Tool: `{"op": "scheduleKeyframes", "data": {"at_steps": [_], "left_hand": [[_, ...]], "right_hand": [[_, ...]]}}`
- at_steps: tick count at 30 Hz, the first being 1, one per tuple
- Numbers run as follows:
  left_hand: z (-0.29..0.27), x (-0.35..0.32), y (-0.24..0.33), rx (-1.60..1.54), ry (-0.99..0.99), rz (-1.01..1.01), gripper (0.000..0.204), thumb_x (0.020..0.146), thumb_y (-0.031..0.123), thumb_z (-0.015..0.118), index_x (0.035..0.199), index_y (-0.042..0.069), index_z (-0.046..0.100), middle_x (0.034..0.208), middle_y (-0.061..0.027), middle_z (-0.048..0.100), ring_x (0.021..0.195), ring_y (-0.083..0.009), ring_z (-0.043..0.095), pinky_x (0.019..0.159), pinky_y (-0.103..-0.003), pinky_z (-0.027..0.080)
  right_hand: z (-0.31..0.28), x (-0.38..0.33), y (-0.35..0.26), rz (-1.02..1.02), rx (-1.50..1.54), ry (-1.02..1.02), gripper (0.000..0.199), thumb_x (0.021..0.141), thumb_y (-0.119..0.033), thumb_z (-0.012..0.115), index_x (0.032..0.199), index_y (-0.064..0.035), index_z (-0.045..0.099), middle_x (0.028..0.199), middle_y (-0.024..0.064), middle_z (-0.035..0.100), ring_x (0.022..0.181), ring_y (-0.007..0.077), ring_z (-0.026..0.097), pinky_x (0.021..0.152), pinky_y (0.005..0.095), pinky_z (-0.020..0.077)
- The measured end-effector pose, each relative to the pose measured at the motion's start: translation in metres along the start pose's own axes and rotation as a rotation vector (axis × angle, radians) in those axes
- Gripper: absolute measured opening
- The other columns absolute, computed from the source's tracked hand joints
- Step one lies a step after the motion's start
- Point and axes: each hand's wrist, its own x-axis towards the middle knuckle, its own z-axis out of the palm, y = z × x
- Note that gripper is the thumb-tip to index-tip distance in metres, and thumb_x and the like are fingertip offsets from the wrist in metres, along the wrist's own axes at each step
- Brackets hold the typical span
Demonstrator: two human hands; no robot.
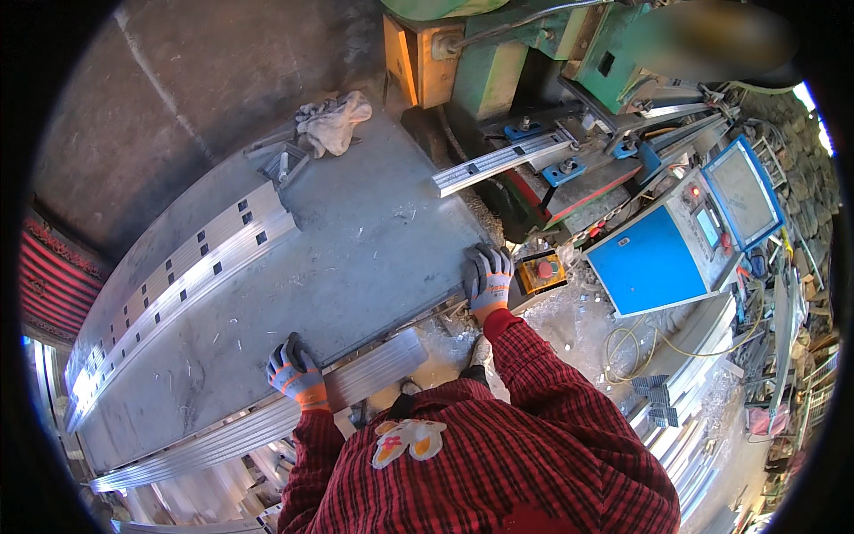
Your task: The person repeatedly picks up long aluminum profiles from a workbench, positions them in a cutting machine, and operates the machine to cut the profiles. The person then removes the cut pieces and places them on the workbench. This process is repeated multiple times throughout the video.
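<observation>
My left hand [300,374], in a grey and orange work glove, rests at the near edge of a grey metal table [356,258], fingers spread and nothing in them. Farther right, my right hand [489,280] wears a matching glove. It lies at the table's right corner with its fingers stretched out, beside a yellow button box [542,271] with a red push button. Punched aluminium profiles [191,271] with square holes lie along the table's far left side. One more aluminium profile [503,163] sticks out of the green press [498,76] over the table's far right corner.
A crumpled rag [334,123] sits on the table's far edge. To the right stands a blue control cabinet [648,264] with a screen. Long profiles [205,445] lie below the near edge. A yellow hose [623,356] loops across the littered floor at right.
</observation>
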Motion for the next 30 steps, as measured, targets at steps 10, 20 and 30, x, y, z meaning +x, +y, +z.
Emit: {"op": "scheduleKeyframes", "data": {"at_steps": [10, 20, 30], "left_hand": [[0.001, 0.0, -0.002, 0.032, -0.011, 0.006, 0.025, 0.084, 0.018, 0.067, 0.109, 0.019, 0.07, 0.107, -0.0074, 0.066, 0.1, -0.0318, 0.059, 0.091, -0.047, 0.042], [-0.001, -0.001, -0.001, 0.035, -0.01, 0.009, 0.027, 0.086, 0.02, 0.066, 0.113, 0.02, 0.069, 0.11, -0.0069, 0.065, 0.102, -0.0318, 0.058, 0.093, -0.046, 0.041], [0.007, -0.005, -0.011, 0.09, -0.051, -0.027, 0.031, 0.083, 0.023, 0.067, 0.114, 0.021, 0.068, 0.113, -0.0068, 0.064, 0.105, -0.0325, 0.058, 0.095, -0.047, 0.04]], "right_hand": [[0.007, -0.007, 0.007, 0.028, 0.032, -0.038, 0.059, 0.076, -0.017, 0.061, 0.134, -0.0134, 0.054, 0.141, 0.0161, 0.046, 0.131, 0.0433, 0.037, 0.115, 0.0569, 0.0228], [0.0, 0.0, -0.001, -0.007, 0.01, 0.002, 0.047, 0.083, -0.018, 0.058, 0.13, -0.0149, 0.058, 0.136, 0.0123, 0.052, 0.129, 0.0383, 0.042, 0.113, 0.0554, 0.0256], [0.003, -0.001, 0.002, 0.008, -0.009, -0.017, 0.046, 0.084, -0.02, 0.057, 0.13, -0.0157, 0.058, 0.138, 0.0121, 0.052, 0.13, 0.0382, 0.042, 0.113, 0.0537, 0.0251]]}}
